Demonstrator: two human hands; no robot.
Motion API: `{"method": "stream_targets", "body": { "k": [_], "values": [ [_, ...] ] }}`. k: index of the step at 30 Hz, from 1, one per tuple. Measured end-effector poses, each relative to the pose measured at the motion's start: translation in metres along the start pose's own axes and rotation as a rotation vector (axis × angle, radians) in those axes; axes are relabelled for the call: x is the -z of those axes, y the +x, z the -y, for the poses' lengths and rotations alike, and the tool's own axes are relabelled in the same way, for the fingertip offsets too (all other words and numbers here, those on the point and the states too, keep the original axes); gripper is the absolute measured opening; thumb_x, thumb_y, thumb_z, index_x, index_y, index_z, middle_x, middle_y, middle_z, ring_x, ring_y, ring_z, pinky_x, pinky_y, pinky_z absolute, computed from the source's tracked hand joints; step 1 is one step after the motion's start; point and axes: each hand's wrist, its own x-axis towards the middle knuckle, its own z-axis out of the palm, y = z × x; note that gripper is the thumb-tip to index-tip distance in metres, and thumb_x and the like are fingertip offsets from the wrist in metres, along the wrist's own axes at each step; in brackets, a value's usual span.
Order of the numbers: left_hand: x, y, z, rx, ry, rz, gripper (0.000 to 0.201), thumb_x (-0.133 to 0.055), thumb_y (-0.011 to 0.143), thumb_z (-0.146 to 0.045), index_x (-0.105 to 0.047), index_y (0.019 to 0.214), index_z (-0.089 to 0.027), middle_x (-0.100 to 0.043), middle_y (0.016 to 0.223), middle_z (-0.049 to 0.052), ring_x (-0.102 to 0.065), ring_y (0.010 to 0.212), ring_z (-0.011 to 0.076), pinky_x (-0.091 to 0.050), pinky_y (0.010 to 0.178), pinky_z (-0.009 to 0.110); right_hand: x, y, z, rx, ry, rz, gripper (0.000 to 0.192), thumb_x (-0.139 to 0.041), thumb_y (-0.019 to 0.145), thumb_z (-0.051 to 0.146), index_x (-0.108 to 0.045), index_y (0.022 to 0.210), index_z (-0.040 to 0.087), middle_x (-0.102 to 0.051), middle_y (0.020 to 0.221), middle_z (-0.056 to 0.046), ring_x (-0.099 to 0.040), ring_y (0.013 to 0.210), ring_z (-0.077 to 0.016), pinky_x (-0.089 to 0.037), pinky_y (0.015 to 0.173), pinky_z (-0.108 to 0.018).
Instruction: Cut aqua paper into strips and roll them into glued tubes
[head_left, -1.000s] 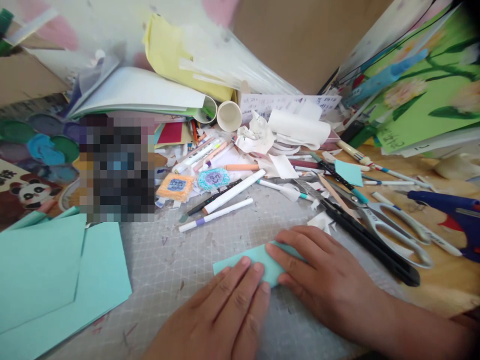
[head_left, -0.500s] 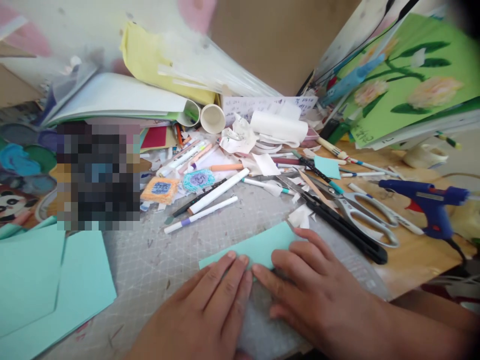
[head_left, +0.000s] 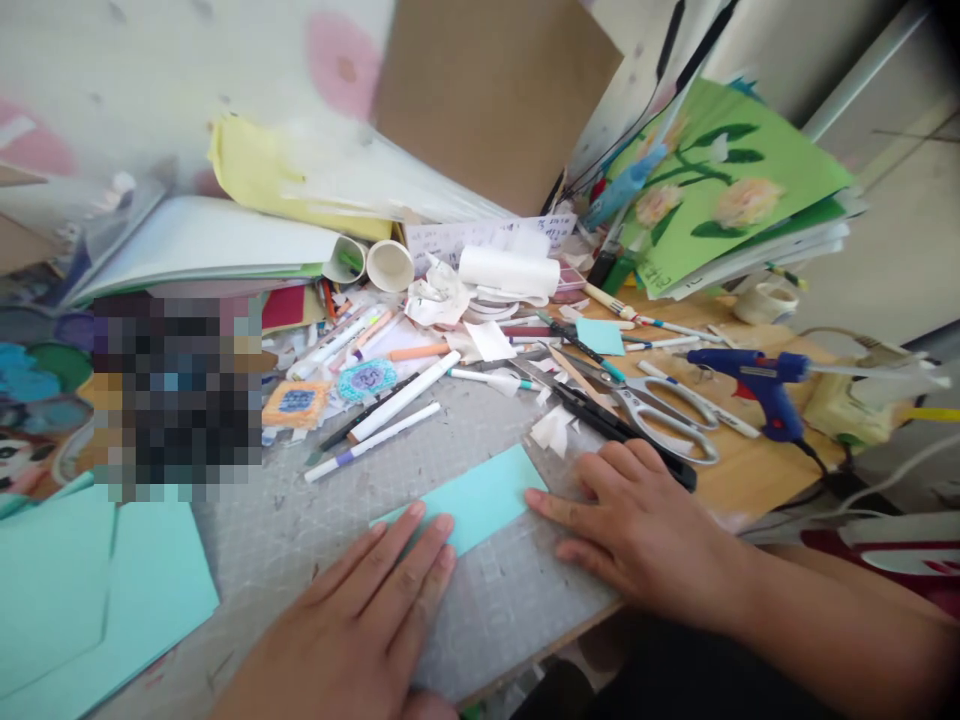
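Note:
A folded strip of mint-green paper [head_left: 491, 495] lies at a slant on the grey cutting mat [head_left: 277, 560]. My left hand [head_left: 367, 610] rests flat over the strip's left end, fingers stretched out and partly hiding it. At the right end, my right hand [head_left: 645, 520] touches the lower edge with its extended index fingertip. Its thumb is apart, the other fingers are loosely bent, and nothing is held. Just beyond that hand are a black-handled utility knife [head_left: 592, 415] and grey-handled scissors [head_left: 671, 420].
Larger mint-green sheets [head_left: 157, 590] lie at left. Markers [head_left: 375, 440], paper scraps [head_left: 555, 430] and a crumpled paper [head_left: 437, 290] clutter the back. A blue glue gun [head_left: 772, 380] lies at right on the wooden tabletop [head_left: 727, 480]. The table's front edge runs below my hands.
My right hand has slid along the strip to its right end, away from my left hand, uncovering more paper. The camera view has shifted, so the surroundings appear further left.

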Motion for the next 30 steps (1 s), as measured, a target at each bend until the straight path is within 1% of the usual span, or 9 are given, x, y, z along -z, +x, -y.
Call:
{"method": "stream_targets", "body": {
  "k": [7, 12, 15, 18, 22, 24, 26, 28, 30],
  "values": [
    [0.013, -0.033, -0.004, 0.157, -0.011, -0.041, 0.054, -0.043, 0.092, -0.064, -0.06, 0.127, -0.026, -0.054, 0.141, 0.003, -0.045, 0.133, 0.0269, -0.023, 0.117, 0.043, 0.007, -0.008, -0.005, -0.029, -0.035, -0.002, 0.041, -0.061, 0.089, 0.045, -0.06, 0.129, 0.035, -0.058, 0.089, -0.004, -0.048, 0.081, -0.0221, -0.034, 0.073, -0.036],
    [0.018, -0.045, -0.002, 0.26, 0.007, 0.002, 0.046, -0.04, 0.096, -0.057, -0.055, 0.133, -0.034, -0.049, 0.145, 0.001, -0.046, 0.134, 0.0242, -0.036, 0.111, 0.042, 0.014, 0.007, -0.015, -0.045, -0.043, -0.066, 0.024, -0.054, 0.093, 0.039, -0.07, 0.108, 0.028, -0.061, 0.093, -0.005, -0.054, 0.087, -0.0214, -0.041, 0.077, -0.035],
    [0.03, -0.044, -0.001, 0.273, 0.005, 0.165, 0.046, -0.044, 0.096, -0.052, -0.044, 0.14, -0.04, -0.045, 0.147, 0.002, -0.047, 0.132, 0.0297, -0.04, 0.105, 0.058, 0.014, 0.016, -0.033, -0.205, -0.059, -0.145, 0.031, -0.048, 0.098, 0.032, -0.062, 0.12, 0.016, -0.062, 0.107, -0.012, -0.056, 0.101, -0.024, -0.045, 0.086, -0.039],
    [0.041, -0.045, 0.0, 0.316, 0.002, 0.316, 0.048, -0.045, 0.097, -0.048, -0.032, 0.143, -0.047, -0.038, 0.15, 0.003, -0.04, 0.135, 0.0388, -0.033, 0.092, 0.078, 0.008, 0.021, -0.051, -0.313, -0.06, -0.135, 0.035, -0.056, 0.095, 0.035, -0.057, 0.124, 0.016, -0.061, 0.116, -0.011, -0.059, 0.104, -0.0249, -0.049, 0.088, -0.046],
    [0.043, -0.046, 0.002, 0.409, -0.027, 0.303, 0.041, -0.048, 0.096, -0.046, -0.045, 0.136, -0.049, -0.033, 0.154, 0.005, -0.031, 0.137, 0.0467, -0.025, 0.089, 0.084, 0.004, 0.021, -0.063, -0.341, -0.017, -0.099, 0.031, -0.059, 0.093, 0.035, -0.059, 0.119, 0.017, -0.061, 0.12, -0.008, -0.062, 0.101, -0.0219, -0.053, 0.086, -0.044],
    [0.042, -0.038, 0.004, 0.431, -0.087, 0.209, 0.038, -0.048, 0.095, -0.047, -0.054, 0.132, -0.042, -0.036, 0.154, 0.008, -0.034, 0.136, 0.0462, -0.023, 0.094, 0.082, 0.006, 0.016, -0.064, -0.37, 0.007, -0.118, 0.03, -0.059, 0.094, 0.035, -0.059, 0.118, 0.017, -0.062, 0.119, -0.008, -0.063, 0.1, -0.0214, -0.054, 0.085, -0.043],
    [0.04, -0.021, 0.005, 0.435, -0.147, 0.123, 0.041, -0.043, 0.097, -0.047, -0.055, 0.134, -0.032, -0.042, 0.149, 0.012, -0.041, 0.133, 0.0396, -0.028, 0.103, 0.072, 0.011, 0.006, -0.064, -0.389, 0.03, -0.151, 0.031, -0.058, 0.094, 0.035, -0.058, 0.12, 0.018, -0.061, 0.12, -0.008, -0.062, 0.101, -0.0217, -0.053, 0.085, -0.044],
    [0.037, 0.002, 0.004, 0.424, -0.178, 0.098, 0.046, -0.041, 0.099, -0.045, -0.05, 0.138, -0.023, -0.045, 0.145, 0.014, -0.044, 0.131, 0.0322, -0.036, 0.107, 0.057, 0.015, -0.008, -0.063, -0.376, 0.055, -0.172, 0.033, -0.058, 0.093, 0.033, -0.057, 0.123, 0.018, -0.062, 0.119, -0.009, -0.061, 0.105, -0.0228, -0.051, 0.09, -0.043],
    [0.033, 0.027, 0.003, 0.389, -0.212, 0.12, 0.049, -0.051, 0.095, -0.042, -0.046, 0.139, -0.022, -0.048, 0.143, 0.012, -0.043, 0.13, 0.0292, -0.037, 0.109, 0.05, 0.019, -0.024, -0.059, -0.341, 0.079, -0.169, 0.034, -0.058, 0.091, 0.029, -0.058, 0.123, 0.018, -0.063, 0.119, -0.01, -0.06, 0.109, -0.0239, -0.049, 0.093, -0.039]
  ]
}}
